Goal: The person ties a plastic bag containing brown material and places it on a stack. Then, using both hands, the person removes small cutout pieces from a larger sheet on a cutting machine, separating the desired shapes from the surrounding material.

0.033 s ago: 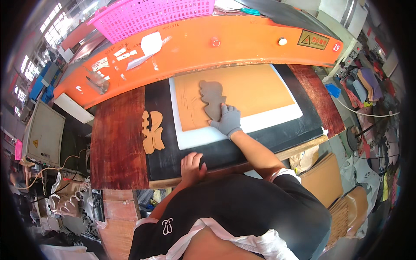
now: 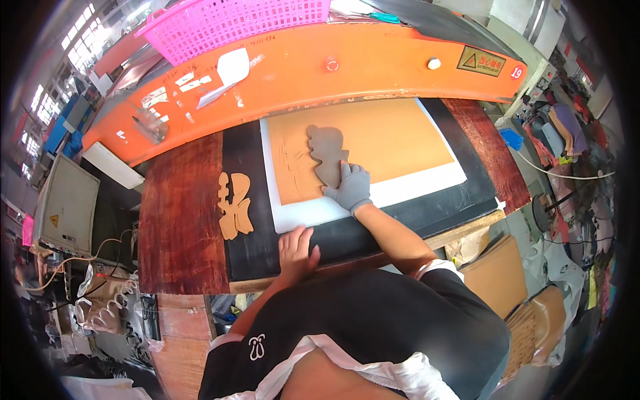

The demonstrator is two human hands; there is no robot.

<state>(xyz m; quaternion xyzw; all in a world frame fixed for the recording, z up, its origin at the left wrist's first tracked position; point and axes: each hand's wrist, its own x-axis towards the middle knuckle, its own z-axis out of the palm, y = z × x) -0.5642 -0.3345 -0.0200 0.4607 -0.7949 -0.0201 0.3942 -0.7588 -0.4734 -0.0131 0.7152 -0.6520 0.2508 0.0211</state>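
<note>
My right hand (image 2: 352, 189), in a grey glove with bare fingertips, has thumb and fingers about the lower end of a flat grey-brown scalloped shape (image 2: 327, 152), which looks like a cutting die. That shape lies on an orange-tan sheet (image 2: 393, 143) with several thin cut lines near its left side. Beneath the sheet, a white board (image 2: 417, 189) shows along the left and front. My bare left hand (image 2: 297, 253) rests palm down, holding nothing, fingers stretched out by the board's front left corner. Tan cut-out pieces (image 2: 235, 208) lie to the left on the black surface (image 2: 253, 257).
An orange machine beam (image 2: 293, 73) spans the far side, with a pink basket (image 2: 233, 30) on top. Reddish-brown wooden panels (image 2: 177, 227) flank the black surface. A grey metal box (image 2: 67, 203) stands at left; tan sheets (image 2: 495, 277) lean at the lower right.
My left hand has slid slightly forward, toward the white board, and its fingers are stretched further. My right hand and the scalloped shape stay practically where they were.
</note>
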